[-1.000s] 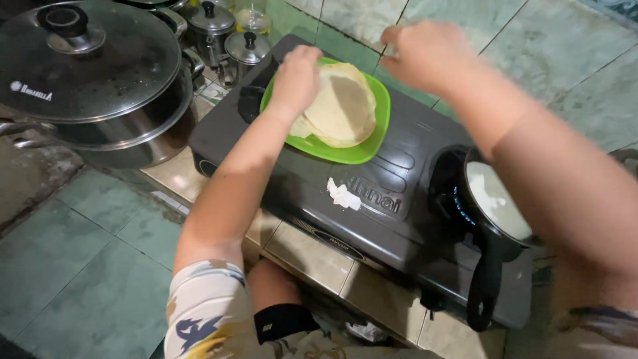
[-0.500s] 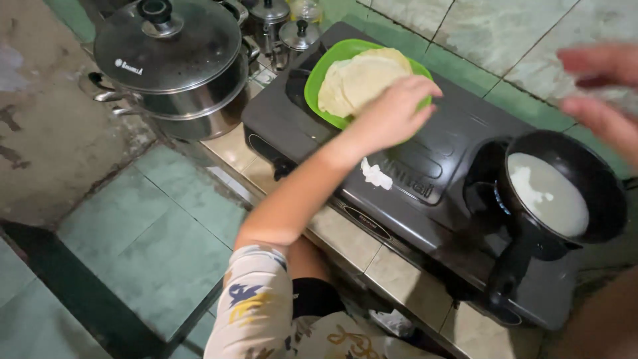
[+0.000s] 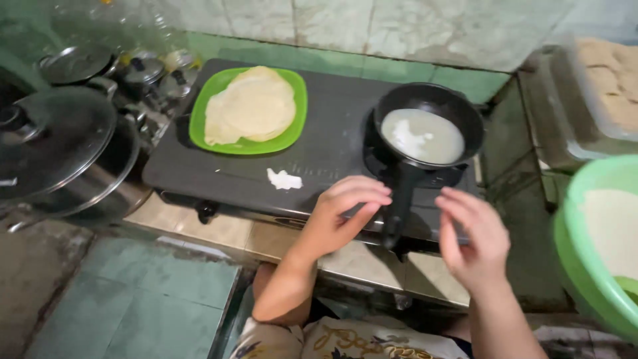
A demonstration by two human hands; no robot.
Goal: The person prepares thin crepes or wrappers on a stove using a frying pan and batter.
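My left hand [image 3: 345, 214] hovers over the front edge of a dark two-burner stove [image 3: 319, 156], fingers loosely curled and holding nothing, just left of the handle of a small black pan [image 3: 425, 136]. The pan sits on the right burner with a thin layer of white batter in it. To the right of the handle, my right hand [image 3: 470, 238] is held up with its fingers spread and empty. A green plate [image 3: 296, 106] with a stack of thin pale crepes [image 3: 250, 106] rests on the left burner.
A white smear of batter [image 3: 284, 179] lies on the stove front. A large lidded metal pot [image 3: 60, 156] and smaller pots stand at the left. A green bowl of pale batter [image 3: 598, 246] sits at the right, with a clear plastic container [image 3: 598, 100] behind it.
My left hand has left the plate of crepes and come down beside the pan handle. My right hand has dropped from the wall side to the handle. The view has shifted right.
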